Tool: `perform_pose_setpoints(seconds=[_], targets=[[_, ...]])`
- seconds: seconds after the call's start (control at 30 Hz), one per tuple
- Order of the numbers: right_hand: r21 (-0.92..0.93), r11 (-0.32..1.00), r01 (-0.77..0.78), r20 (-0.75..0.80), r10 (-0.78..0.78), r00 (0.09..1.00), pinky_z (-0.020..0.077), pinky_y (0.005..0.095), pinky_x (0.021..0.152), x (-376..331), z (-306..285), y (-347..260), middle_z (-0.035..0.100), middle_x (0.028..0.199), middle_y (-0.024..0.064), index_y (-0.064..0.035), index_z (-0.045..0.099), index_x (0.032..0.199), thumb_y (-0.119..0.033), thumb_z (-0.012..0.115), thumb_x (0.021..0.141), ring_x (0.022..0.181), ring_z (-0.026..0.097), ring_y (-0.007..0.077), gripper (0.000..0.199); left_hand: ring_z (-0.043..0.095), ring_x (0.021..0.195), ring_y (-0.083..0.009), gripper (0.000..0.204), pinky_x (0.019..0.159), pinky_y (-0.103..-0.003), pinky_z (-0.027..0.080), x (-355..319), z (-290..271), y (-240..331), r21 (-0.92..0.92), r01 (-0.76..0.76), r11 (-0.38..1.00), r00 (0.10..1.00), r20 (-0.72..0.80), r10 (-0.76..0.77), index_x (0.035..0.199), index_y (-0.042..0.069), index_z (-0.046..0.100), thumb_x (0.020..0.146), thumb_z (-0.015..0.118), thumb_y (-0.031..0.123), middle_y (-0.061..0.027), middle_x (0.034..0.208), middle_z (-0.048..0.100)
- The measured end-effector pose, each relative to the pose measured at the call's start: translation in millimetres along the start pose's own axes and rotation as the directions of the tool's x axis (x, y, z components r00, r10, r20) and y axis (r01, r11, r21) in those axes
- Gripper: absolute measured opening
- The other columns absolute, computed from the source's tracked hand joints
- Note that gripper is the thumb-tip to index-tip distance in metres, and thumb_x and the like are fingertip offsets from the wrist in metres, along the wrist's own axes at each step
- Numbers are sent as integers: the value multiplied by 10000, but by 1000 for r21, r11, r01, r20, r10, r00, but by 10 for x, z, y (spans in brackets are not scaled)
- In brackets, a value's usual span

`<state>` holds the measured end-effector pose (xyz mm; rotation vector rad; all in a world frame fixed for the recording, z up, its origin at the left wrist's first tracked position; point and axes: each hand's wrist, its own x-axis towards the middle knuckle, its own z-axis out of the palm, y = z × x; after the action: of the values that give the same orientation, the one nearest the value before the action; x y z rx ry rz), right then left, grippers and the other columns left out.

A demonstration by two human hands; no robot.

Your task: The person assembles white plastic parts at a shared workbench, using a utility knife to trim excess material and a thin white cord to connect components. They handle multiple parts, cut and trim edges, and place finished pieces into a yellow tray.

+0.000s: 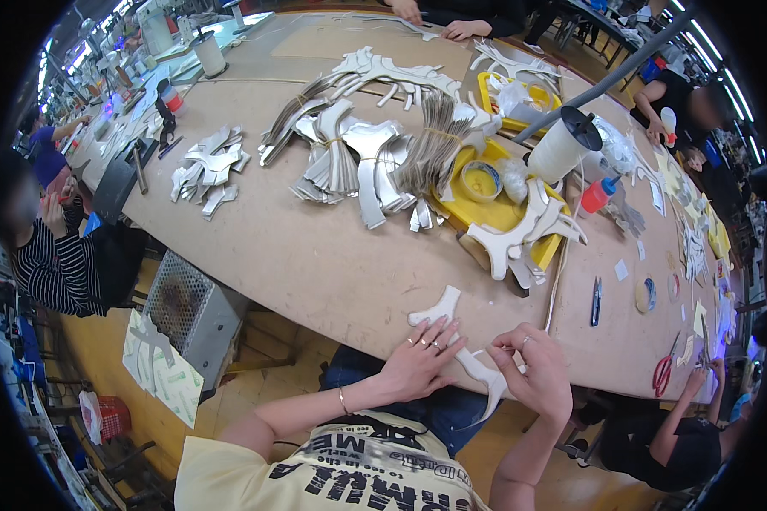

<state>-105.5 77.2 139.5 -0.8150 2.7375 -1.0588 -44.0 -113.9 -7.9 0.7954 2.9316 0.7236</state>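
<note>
A white curved cut-out piece (441, 308) lies at the near edge of the brown worktable (315, 255), its lower end hanging past the edge. My left hand (418, 362) presses flat on its middle, fingers spread, rings showing. My right hand (533, 370) is curled with its fingertips pinching the same piece near its lower end. Both hands are close together at the table's front edge.
Bundles of white and grey cut-out pieces (358, 145) fill the table's middle. A yellow tray (494, 209) holds a small glue bowl (481, 180) and more pieces. A large white thread cone (562, 145), red-capped bottle (598, 196), red scissors (661, 375) and seated people surround the table.
</note>
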Motion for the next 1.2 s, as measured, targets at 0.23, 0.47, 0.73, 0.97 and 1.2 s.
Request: perform_pose_setpoints(seconds=[0.23, 0.47, 0.73, 0.97, 1.2], targets=[[-77, 996, -49, 195, 63, 979, 443, 397, 692, 136, 219, 34, 605, 773, 106, -39, 682, 864, -177, 703, 860, 735, 583, 303, 140, 221, 1458, -354, 662, 1192, -486, 168, -12, 12, -30, -56, -29, 998, 1000, 7, 29, 1463, 73, 390, 921, 592, 396, -195, 1559, 267], [-67, 997, -35, 198, 47, 979, 435, 403, 685, 136, 343, 107, 598, 792, 117, -42, 679, 874, -188, 694, 872, 739, 583, 316, 147, 357, 1388, -328, 559, 1149, -485, 266, -194, -60, -158, -261, 50, 964, 969, -221, -110, 1386, 66, 477, 876, 661, 202, -166, 1467, 419], [-24, 997, -78, 280, 82, 957, 468, 454, 763, 292, 554, 299, 596, 844, 160, -20, 662, 920, -180, 614, 898, 831, 598, 365, 168, 372, 1396, -307, 567, 1139, -492, 269, -349, -70, -105, -45, 112, 993, 988, -105, -116, 1375, 57, 501, 883, 652, 295, -151, 1463, 436], [-87, 996, 23, 366, 10, 931, 479, 466, 766, 596, 795, 413, 604, 872, 169, -25, 648, 926, -183, 597, 907, 843, 608, 374, 167, 374, 1394, -295, 564, 1144, -495, 256, -367, -25, -143, -16, 95, 995, 989, -113, -96, 1382, 58, 494, 898, 630, 315, -156, 1461, 440], [-72, 996, 59, 465, -19, 885, 480, 470, 751, 833, 909, 531, 613, 894, 168, -20, 625, 944, -175, 590, 915, 858, 613, 372, 163, 389, 1387, -266, 514, 1154, -485, 237, -479, 37, -126, -44, 138, 989, 978, -150, -143, 1346, 96, 538, 886, 645, 297, -127, 1457, 458]])
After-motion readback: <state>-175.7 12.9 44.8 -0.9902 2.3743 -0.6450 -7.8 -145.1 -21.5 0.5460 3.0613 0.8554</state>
